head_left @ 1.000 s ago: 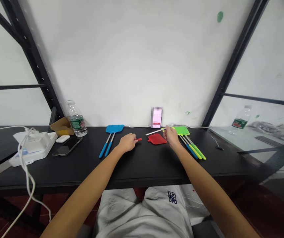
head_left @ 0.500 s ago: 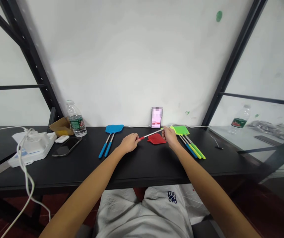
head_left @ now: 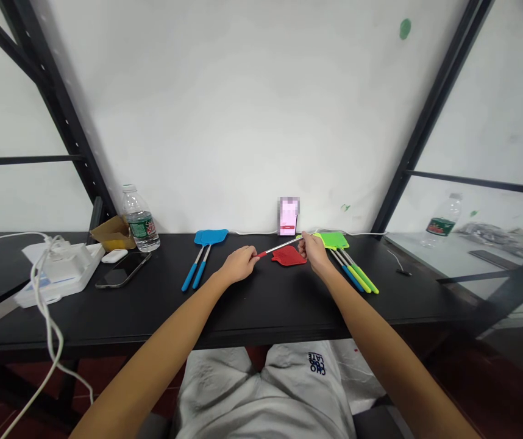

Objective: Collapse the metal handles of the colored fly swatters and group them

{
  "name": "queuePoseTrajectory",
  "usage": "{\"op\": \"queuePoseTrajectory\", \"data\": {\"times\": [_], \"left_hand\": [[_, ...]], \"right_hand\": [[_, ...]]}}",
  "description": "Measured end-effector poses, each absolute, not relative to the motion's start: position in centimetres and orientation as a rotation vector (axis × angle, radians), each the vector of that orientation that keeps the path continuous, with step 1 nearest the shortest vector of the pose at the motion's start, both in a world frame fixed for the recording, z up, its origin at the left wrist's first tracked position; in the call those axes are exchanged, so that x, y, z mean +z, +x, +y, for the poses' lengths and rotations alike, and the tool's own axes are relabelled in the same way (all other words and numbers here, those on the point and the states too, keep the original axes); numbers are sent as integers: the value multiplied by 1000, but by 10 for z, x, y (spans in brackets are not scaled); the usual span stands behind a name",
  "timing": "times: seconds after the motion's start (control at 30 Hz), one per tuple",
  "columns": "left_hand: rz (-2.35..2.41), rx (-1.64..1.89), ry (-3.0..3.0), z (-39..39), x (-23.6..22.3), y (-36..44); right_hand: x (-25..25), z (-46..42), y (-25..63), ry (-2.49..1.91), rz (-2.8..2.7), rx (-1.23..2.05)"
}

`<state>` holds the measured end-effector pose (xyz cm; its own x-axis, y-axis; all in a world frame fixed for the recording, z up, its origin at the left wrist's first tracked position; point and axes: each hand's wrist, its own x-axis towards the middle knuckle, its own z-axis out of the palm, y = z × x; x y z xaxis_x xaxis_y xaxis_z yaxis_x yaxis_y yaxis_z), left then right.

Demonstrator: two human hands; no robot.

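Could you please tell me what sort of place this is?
It looks like a simple workspace, perhaps in a workshop or storage room, though one view cannot confirm it. A black table stands against a white wall, black metal posts rise beside it, and fly swatters lie on it in groups.

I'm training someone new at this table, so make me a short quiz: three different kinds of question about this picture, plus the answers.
1. True or false: the right hand holds the red grip.
2. What lies on the black table between the hands? A) water bottle; B) red fly swatter head; C) white cable.
3. Fill in: left of the left hand lie ____ blue fly swatters.

Key: 1. False, the left hand does. 2. B. 3. Two.
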<state>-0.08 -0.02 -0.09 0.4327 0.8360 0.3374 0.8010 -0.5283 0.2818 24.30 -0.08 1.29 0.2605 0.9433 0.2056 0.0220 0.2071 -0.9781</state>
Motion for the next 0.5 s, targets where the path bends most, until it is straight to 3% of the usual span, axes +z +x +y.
{"op": "queuePoseTrajectory", "data": {"times": [0.5], "left_hand": [[1132, 835, 2576, -11, -2, 10]], "right_hand": [[2, -6, 229, -1081, -1477, 993]]}}
